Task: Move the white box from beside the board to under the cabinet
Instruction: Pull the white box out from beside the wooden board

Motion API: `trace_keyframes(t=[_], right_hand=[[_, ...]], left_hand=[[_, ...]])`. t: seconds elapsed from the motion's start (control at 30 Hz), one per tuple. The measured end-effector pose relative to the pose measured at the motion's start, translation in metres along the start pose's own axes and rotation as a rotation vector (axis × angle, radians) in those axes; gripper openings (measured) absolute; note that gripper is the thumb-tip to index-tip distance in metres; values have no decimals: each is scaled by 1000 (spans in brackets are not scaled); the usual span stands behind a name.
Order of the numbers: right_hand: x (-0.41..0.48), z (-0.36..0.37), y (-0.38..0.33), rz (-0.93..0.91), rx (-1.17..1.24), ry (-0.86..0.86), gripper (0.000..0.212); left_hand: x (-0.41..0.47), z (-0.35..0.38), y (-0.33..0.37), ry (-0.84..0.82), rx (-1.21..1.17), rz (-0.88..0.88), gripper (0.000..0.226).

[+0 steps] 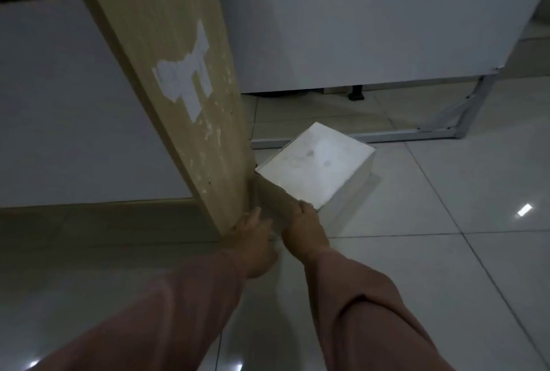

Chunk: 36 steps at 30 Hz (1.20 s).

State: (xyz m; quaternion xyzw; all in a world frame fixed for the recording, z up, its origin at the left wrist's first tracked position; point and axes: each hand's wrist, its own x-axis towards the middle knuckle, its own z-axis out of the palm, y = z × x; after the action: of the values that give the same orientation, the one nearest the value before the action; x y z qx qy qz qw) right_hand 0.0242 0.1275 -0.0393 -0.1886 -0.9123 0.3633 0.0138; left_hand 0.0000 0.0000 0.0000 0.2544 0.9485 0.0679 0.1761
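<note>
A white box (315, 164) stands on the tiled floor, its left corner against the foot of a tall wooden board (166, 73) that leans up to the top left. My right hand (303, 229) rests on the box's near corner, fingers curled over the edge. My left hand (253, 239) reaches into the gap between the board's bottom edge and the box's brown near side, fingers apart and touching there; its fingertips are partly hidden. Both arms wear pinkish-brown sleeves. A white cabinet (372, 22) stands behind the box, raised off the floor with a dark gap beneath.
A grey metal frame (440, 129) runs along the floor under the cabinet's right end. A white panel (68, 109) fills the left behind the board. The floor (446, 236) is glossy pale tile with light reflections.
</note>
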Motion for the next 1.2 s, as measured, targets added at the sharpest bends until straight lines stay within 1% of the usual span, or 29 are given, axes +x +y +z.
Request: trace_keyframes(t=[0.07, 0.2, 0.33, 0.43, 0.5, 0.7, 0.8, 0.87, 0.93, 1.07, 1.13, 1.2], right_hand=[[10, 1, 2, -18, -39, 27, 60], [25, 9, 12, 9, -108, -26, 64], [33, 10, 22, -5, -185, -42, 74], [36, 7, 25, -6, -225, -58, 72], [37, 6, 24, -15, -248, -50, 68], [29, 2, 26, -21, -256, -15, 42], [26, -4, 31, -34, -303, -12, 32], [25, -11, 38, -36, -328, 11, 29], [23, -17, 46, -46, -319, 30, 30], [16, -27, 66, -112, -340, 33, 30], [9, -30, 76, -125, -317, 85, 22], [-2, -29, 83, -135, -228, 163, 16]], left_hand=[[8, 1, -2, -3, -7, -19, 72], [22, 7, -6, -50, 28, -29, 73], [34, 10, -9, -47, 56, -42, 74], [39, 11, -12, -52, 39, -63, 75], [43, 13, -14, -52, 18, -79, 74], [56, 19, -11, -56, -18, -94, 75], [62, 20, -7, -74, -8, -86, 76], [65, 20, -7, -79, -5, -84, 77], [68, 18, -7, -72, -14, -79, 78], [74, 11, -7, -38, -47, -79, 77], [78, 7, -8, -43, -90, -101, 77], [82, 4, -8, -56, -153, -125, 78]])
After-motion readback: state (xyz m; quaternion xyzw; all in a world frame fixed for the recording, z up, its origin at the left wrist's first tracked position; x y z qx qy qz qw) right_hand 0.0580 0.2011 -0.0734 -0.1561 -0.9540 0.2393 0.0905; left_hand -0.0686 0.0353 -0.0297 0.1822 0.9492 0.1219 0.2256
